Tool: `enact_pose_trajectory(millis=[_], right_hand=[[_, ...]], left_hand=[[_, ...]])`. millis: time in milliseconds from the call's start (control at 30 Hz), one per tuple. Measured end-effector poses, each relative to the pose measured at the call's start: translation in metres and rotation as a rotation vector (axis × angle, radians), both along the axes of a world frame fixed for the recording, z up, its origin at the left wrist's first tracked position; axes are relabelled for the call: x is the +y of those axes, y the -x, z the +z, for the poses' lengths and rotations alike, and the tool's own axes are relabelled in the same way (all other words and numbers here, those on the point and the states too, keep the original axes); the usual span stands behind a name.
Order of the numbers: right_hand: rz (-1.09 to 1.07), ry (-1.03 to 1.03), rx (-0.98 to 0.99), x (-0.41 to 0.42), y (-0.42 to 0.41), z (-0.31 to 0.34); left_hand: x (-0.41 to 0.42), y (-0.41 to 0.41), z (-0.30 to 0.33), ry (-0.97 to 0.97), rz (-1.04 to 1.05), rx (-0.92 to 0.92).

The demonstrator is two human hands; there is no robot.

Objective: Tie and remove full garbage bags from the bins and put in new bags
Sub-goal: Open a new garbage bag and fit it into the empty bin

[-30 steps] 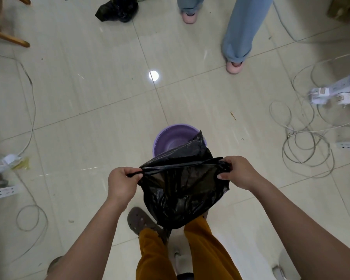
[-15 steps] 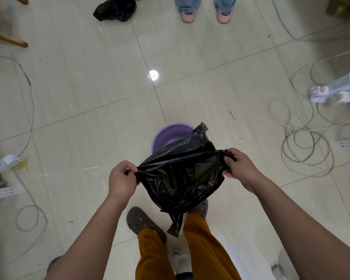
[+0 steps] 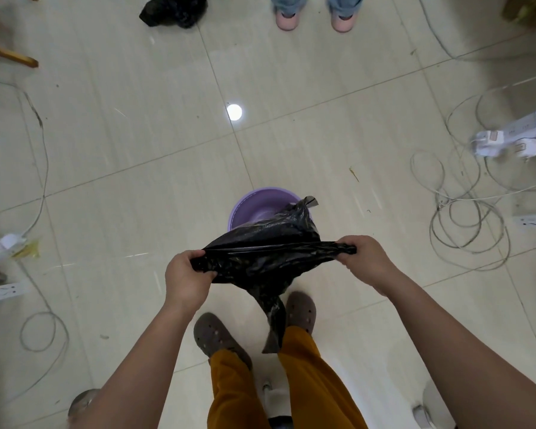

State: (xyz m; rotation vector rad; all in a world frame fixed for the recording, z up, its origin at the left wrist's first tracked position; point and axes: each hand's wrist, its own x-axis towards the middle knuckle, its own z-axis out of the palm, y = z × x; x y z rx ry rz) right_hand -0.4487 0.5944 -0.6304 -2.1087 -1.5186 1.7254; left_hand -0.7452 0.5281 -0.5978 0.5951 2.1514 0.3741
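While each hand [image 3: 186, 278] [image 3: 364, 261] grips a black bag [image 3: 266, 258], glossy tile floor [image 3: 136, 144] bears loose cables [image 3: 468, 224].

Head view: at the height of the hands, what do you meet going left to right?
Floor power strip → left hand → black garbage bag → right hand → coiled cables.
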Motion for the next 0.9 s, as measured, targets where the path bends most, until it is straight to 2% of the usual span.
enact_pose_trajectory(millis=[200, 300, 433, 700, 900], right_hand=[[-0.459, 0.168, 0.205, 0.003, 0.004, -0.002], [-0.571, 0.203, 0.288, 0.005, 0.010, 0.000], [-0.579, 0.306, 0.373, 0.007, 0.016, 0.003], [-0.421, 0.468, 0.330, 0.008, 0.021, -0.006], [-0.412, 0.505, 0.319, 0.012, 0.030, -0.020]], left_hand=[[0.003, 0.000, -0.002, -0.070, 0.048, 0.009], [0.007, -0.006, -0.004, -0.102, 0.089, -0.011], [0.014, -0.017, -0.007, -0.096, 0.159, -0.109], [0.018, -0.016, -0.023, 0.006, 0.146, -0.064], [0.019, -0.008, -0.040, 0.076, 0.156, -0.104]])
